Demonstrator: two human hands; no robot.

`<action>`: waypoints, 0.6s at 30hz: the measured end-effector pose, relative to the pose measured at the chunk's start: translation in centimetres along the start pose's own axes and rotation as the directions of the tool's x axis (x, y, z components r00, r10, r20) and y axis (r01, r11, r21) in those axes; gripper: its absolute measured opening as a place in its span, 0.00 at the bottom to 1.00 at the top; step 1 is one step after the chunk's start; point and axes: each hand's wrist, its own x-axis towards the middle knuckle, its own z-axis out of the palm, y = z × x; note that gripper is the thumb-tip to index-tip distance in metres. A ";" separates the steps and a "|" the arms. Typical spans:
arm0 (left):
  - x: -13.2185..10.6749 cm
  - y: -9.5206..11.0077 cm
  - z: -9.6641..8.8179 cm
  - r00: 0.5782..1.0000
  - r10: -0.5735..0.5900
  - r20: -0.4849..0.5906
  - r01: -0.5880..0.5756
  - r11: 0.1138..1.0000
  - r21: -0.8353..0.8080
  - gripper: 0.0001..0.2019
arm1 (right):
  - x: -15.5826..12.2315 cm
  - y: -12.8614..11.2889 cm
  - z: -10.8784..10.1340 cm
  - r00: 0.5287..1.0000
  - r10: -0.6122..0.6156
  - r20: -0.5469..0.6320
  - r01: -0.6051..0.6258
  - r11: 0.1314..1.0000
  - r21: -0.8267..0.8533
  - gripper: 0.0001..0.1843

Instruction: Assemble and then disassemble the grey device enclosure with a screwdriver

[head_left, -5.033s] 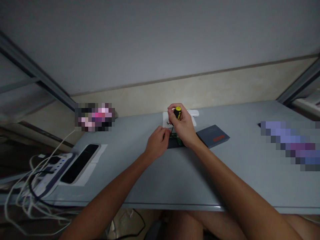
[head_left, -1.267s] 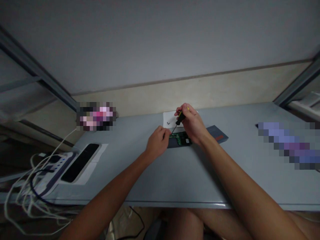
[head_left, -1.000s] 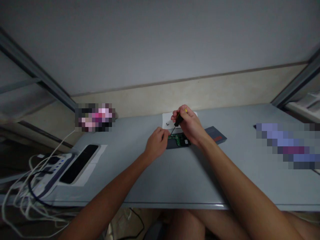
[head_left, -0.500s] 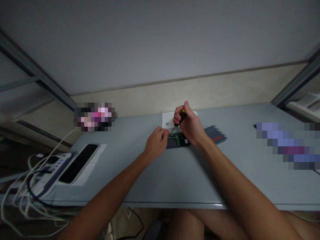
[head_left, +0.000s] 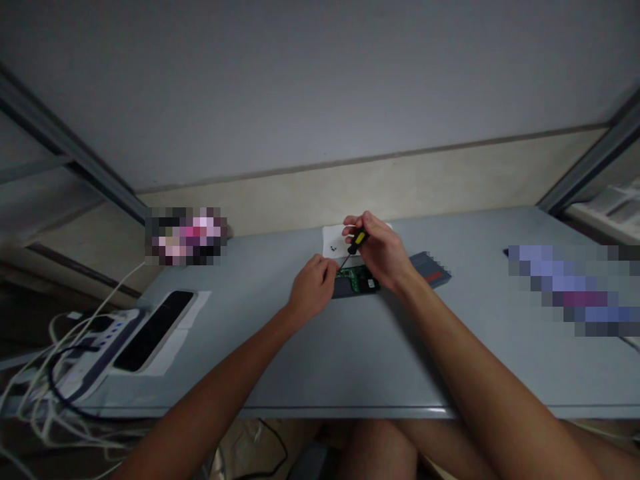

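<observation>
My right hand grips a screwdriver with a black and yellow handle, its thin shaft slanting down to the left. The tip meets the green circuit board, close to my left fingertips. That board sits in a flat, dark grey device casing lying on the desk. With fingers curled, my left hand holds the casing at its left end. Just behind, several tiny dark screws rest on a white paper, partly hidden by my right hand.
A phone lies at the left beside a power strip with tangled cables. Blurred-out items stand at the back left and right of the grey desk. A wall closes the back.
My right hand has turned around the screwdriver handle and dipped slightly, its fingers loosening, so more of the yellow shows. My left hand stays in place. The view has shifted a little.
</observation>
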 end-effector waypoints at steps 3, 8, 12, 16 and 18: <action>0.0 0.0 0.0 1.000 0.008 -0.002 -0.008 1.000 0.000 0.18 | -0.1 0.1 0.1 0.999 0.041 0.002 -0.041 0.998 0.045 0.32; 0.1 -0.2 0.1 0.999 0.039 -0.003 -0.039 0.999 0.019 0.17 | 0.0 0.5 0.2 1.000 0.003 -0.002 -0.003 1.000 0.002 0.35; 0.1 -0.2 0.2 0.999 0.035 0.007 -0.035 0.999 0.021 0.18 | 0.3 0.8 0.5 0.999 -0.031 -0.009 0.031 0.998 -0.054 0.38; 0.1 -0.2 0.1 1.000 0.020 0.003 -0.020 1.000 0.020 0.18 | 0.4 0.6 0.4 0.999 -0.034 -0.033 0.033 0.999 -0.036 0.37; 0.1 -0.2 0.1 1.000 0.015 0.000 -0.015 1.000 0.015 0.17 | 0.4 0.3 0.2 0.999 -0.018 -0.037 0.019 1.000 0.007 0.33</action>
